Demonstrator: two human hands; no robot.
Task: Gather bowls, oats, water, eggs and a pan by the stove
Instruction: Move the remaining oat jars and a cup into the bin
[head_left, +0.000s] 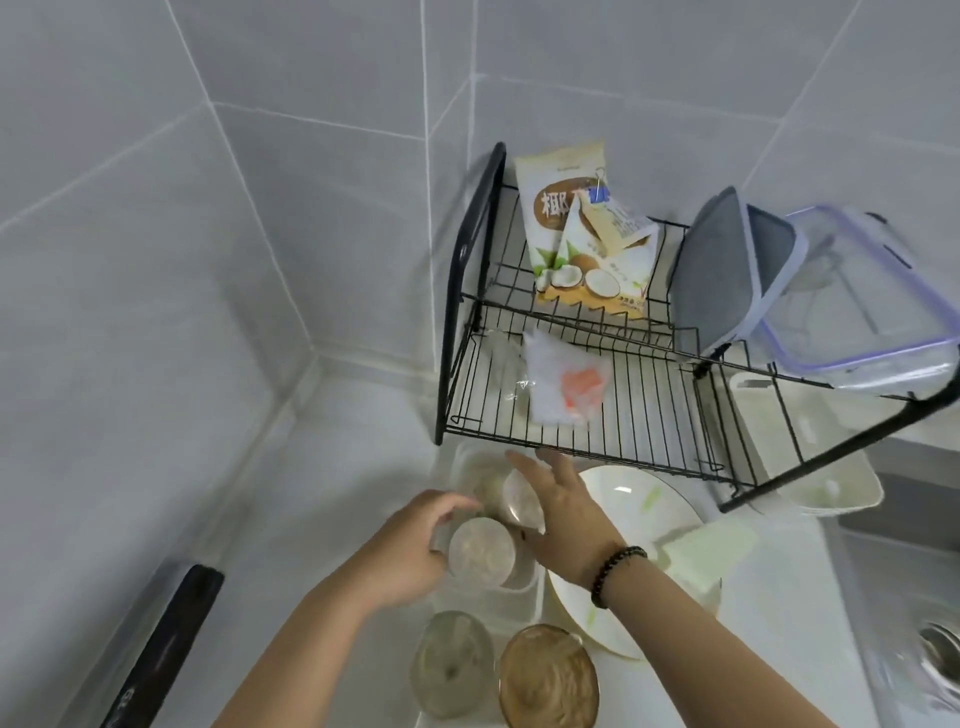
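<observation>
Head cam is looking down into a tiled corner where a black wire dish rack (597, 364) stands on the white counter (332, 467). Both hands are in a white tray (524, 582) under the rack's near left edge, working on two small glass bowls standing on edge. The left hand (410, 551) has its fingers curled round the nearer small bowl (482, 552), so it's holding that one. The right hand (558, 512) is spread fairly wide with straight fingers lying over the second small bowl (521, 500) just behind it; touching it, but I wouldn't call it a grip yet. Two more bowls already sit on the counter nearer the camera: a clear glass bowl (451, 662) and an amber glass bowl (548, 678) side by side. A big white plate (639, 504) leans just right of the right wrist. Up on the rack there's a clipped coconut powder bag (571, 234), a small plastic packet (566, 384) and a clear lidded container (857, 296). Looks to me like the bowl-gathering step, early in the task, since no oats, eggs or water are in sight, and the stove is only maybe that dark edge (161, 639) near left. Next move probably needs the right fingers to close on the rear bowl, then both lifted clear without clipping the rack's bottom wire.
</observation>
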